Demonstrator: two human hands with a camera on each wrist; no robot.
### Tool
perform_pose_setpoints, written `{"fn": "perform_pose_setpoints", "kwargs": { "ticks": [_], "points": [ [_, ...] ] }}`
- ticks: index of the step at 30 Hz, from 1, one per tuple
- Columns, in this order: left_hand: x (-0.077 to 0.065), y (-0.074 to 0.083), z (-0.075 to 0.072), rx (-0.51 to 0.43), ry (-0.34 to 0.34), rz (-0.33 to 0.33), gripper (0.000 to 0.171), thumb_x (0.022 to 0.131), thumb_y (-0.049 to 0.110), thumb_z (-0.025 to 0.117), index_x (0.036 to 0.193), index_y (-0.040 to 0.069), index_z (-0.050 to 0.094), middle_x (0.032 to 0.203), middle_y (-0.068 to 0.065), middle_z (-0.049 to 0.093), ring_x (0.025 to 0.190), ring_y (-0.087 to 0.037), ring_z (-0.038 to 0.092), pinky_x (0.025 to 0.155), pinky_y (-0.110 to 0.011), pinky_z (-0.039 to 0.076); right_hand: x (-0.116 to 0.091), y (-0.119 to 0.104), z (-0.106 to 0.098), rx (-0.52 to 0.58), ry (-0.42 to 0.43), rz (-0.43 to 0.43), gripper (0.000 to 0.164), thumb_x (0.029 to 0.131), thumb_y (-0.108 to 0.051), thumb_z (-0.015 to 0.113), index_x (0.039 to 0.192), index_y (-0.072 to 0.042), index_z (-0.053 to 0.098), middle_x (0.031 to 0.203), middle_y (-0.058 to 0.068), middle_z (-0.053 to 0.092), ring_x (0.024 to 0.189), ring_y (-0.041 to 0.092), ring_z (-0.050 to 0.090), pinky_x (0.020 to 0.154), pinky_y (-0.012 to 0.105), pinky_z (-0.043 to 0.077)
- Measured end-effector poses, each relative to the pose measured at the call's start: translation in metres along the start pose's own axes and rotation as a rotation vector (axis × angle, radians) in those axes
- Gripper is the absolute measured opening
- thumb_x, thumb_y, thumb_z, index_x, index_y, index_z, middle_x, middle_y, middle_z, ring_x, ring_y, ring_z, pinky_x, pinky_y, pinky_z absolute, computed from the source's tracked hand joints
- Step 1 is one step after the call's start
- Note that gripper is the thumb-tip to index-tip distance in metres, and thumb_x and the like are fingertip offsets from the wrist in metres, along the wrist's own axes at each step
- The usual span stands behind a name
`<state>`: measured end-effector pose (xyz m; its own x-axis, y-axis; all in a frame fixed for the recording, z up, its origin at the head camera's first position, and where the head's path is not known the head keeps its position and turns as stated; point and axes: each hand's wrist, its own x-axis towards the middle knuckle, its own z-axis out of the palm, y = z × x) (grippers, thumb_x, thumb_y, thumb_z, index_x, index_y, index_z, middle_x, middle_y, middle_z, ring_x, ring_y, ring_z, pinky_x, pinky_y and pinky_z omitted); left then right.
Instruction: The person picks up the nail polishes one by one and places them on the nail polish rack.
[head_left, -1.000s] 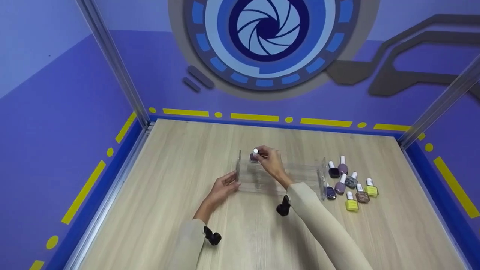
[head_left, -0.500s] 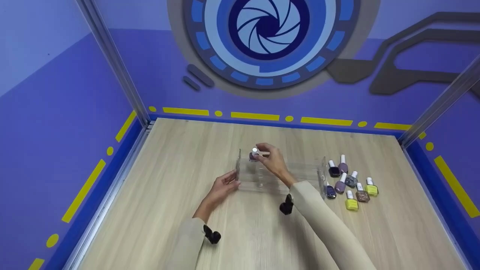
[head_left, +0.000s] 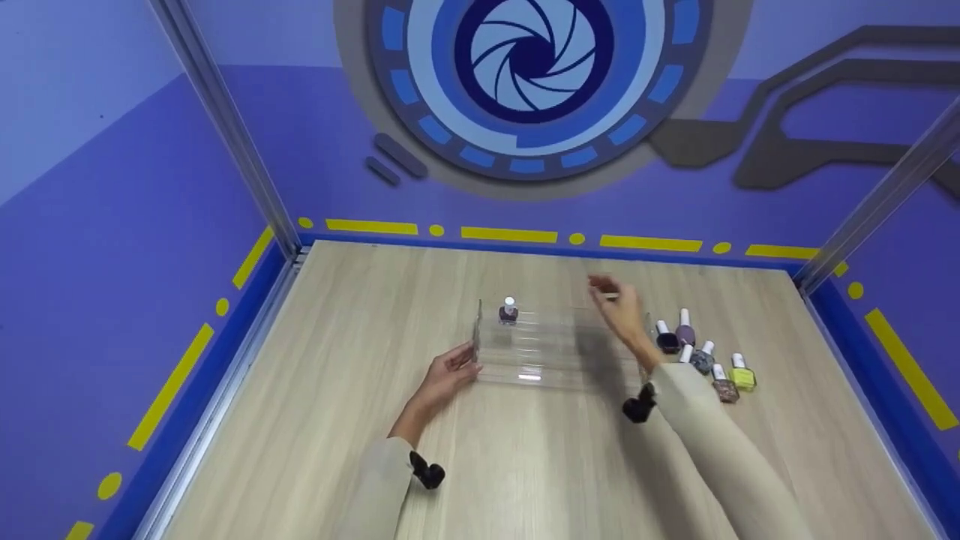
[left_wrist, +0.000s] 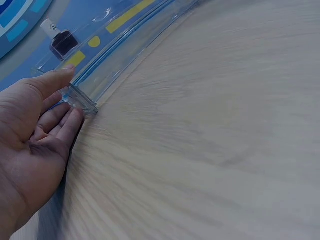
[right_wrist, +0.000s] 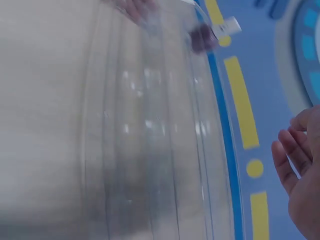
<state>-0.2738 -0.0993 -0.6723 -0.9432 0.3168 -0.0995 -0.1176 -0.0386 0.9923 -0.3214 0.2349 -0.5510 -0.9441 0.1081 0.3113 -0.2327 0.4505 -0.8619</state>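
Observation:
A clear stepped acrylic rack (head_left: pixel 555 352) stands on the table. On its top rear step, near the left end, a dark purple nail polish bottle (head_left: pixel 508 311) sits upright with its white cap up. My left hand (head_left: pixel 444 377) holds the rack's left end panel (left_wrist: pixel 82 100), thumb on one side and fingers curled against it lower down. My right hand (head_left: pixel 619 311) is raised over the rack's right part, fingers loosely bent, nothing in them. In the right wrist view the nail polish bottle is blurred and apart from this hand.
Right of the rack lie several nail polish bottles: a black one (head_left: pixel 667 341), a mauve one (head_left: pixel 685 335), a grey glitter one (head_left: pixel 703 361), a brown glitter one (head_left: pixel 725 389) and a yellow one (head_left: pixel 742 377). My right sleeve (head_left: pixel 705 427) hides others. A blue wall (head_left: pixel 420 202) stands behind.
My right hand has let go of the dark purple nail polish bottle, leaving it on the rack's top step, and has moved right. The left hand has stayed on the rack.

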Motion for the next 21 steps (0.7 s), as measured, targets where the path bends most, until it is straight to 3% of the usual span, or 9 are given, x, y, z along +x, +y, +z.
{"fn": "perform_pose_setpoints", "kwargs": {
  "ticks": [3,6,12,17,19,21],
  "points": [
    [0.000,0.001,0.000,-0.016,-0.007,0.003,0.063,0.099,0.008,0.065,0.155,-0.004,0.037,0.160,-0.027,0.038,0.149,-0.041,0.038,0.114,-0.035,0.049,0.002,0.007,-0.033,0.041,0.085,0.053,0.024,0.098,0.002,0.062,0.120,0.009,0.069,0.116,0.032,0.070,0.085,0.002,0.066,0.073,0.005,0.053],
    [0.001,0.001,-0.001,-0.041,-0.008,0.008,0.064,0.099,0.007,0.066,0.154,-0.005,0.036,0.160,-0.028,0.037,0.149,-0.042,0.038,0.114,-0.034,0.049,0.001,0.006,-0.069,0.054,0.152,0.097,0.025,0.098,0.005,0.059,0.121,0.012,0.068,0.116,0.037,0.068,0.078,-0.005,0.063,0.069,0.005,0.055],
    [0.003,0.001,0.001,-0.033,-0.020,0.004,0.065,0.100,0.011,0.066,0.155,-0.005,0.036,0.161,-0.027,0.036,0.150,-0.041,0.036,0.115,-0.034,0.049,0.002,0.043,-0.135,-0.110,0.294,0.133,0.024,0.098,0.001,0.060,0.117,0.011,0.070,0.108,0.032,0.072,0.070,-0.012,0.059,0.062,0.003,0.051],
    [0.000,0.001,-0.002,0.019,-0.019,0.009,0.063,0.101,0.013,0.065,0.155,-0.003,0.037,0.161,-0.026,0.038,0.151,-0.041,0.035,0.117,-0.036,0.047,-0.009,0.068,-0.166,-0.281,0.415,0.188,0.022,0.098,-0.005,0.061,0.112,0.005,0.075,0.103,0.026,0.075,0.065,-0.022,0.050,0.064,0.001,0.042],
    [0.001,0.001,-0.002,0.024,-0.017,0.009,0.063,0.100,0.013,0.065,0.155,-0.003,0.038,0.160,-0.025,0.038,0.151,-0.041,0.035,0.117,-0.037,0.046,-0.014,0.075,-0.174,-0.351,0.429,0.242,0.023,0.098,-0.007,0.060,0.112,0.003,0.075,0.105,0.025,0.076,0.065,-0.021,0.047,0.070,0.007,0.042],
    [0.001,0.001,-0.002,0.028,-0.017,0.010,0.062,0.100,0.013,0.065,0.154,-0.003,0.038,0.160,-0.026,0.039,0.151,-0.041,0.036,0.117,-0.037,0.046,-0.020,0.083,-0.182,-0.399,0.421,0.306,0.026,0.098,-0.008,0.058,0.114,0.003,0.074,0.109,0.025,0.074,0.070,-0.009,0.055,0.079,0.019,0.047]
  ]
}}
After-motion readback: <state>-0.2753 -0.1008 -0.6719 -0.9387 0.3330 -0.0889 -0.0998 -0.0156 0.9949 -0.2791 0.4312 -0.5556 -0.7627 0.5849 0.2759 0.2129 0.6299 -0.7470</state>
